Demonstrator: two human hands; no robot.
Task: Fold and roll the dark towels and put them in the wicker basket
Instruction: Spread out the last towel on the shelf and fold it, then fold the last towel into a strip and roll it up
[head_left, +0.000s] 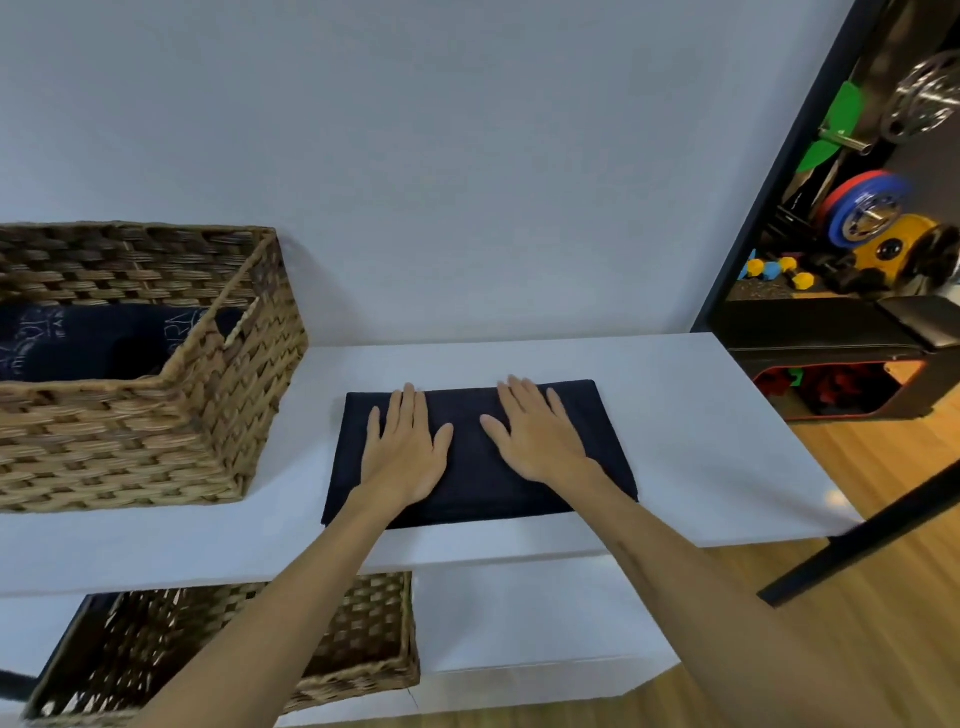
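Hands (405, 447) flat on towel (475, 499), basket (156, 415) left.

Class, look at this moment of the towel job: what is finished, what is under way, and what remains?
Done: at least one dark towel already lies in the wicker basket. In hand: the left hand and right hand press flat on a folded towel on the white shelf. Left: this towel is not yet rolled or placed in the basket.
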